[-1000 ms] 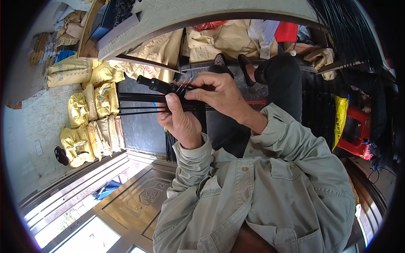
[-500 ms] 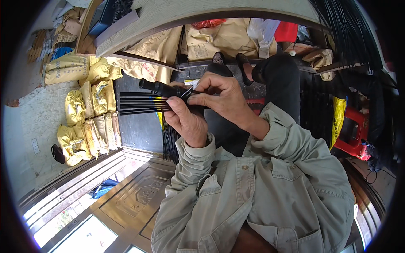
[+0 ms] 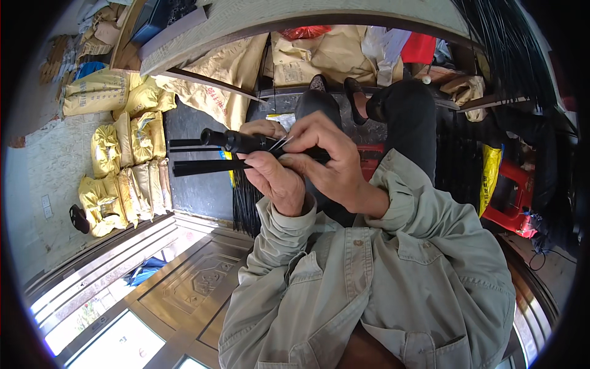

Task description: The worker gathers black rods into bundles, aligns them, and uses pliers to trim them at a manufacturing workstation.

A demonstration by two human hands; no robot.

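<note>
The black tube (image 3: pixel 244 143) runs crosswise, knobbed end (image 3: pixel 212 137) left.

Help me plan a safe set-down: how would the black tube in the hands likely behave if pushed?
The black tube would probably roll, since its body looks round. It seems stiff, jutting straight from the left hand. Its surface may be slightly slippery, given its shine.

Yellow sacks (image 3: pixel 106 150) stacked by L wall (image 3: pixel 43 169) — brown sacks (image 3: pixel 335 56) under tabletop (image 3: pixel 344 8) edge, red stool (image 3: pixel 521 195) R w/ yellow bag (image 3: pixel 489 175) beside — panelled door (image 3: pixel 184 289) lower L.
</note>
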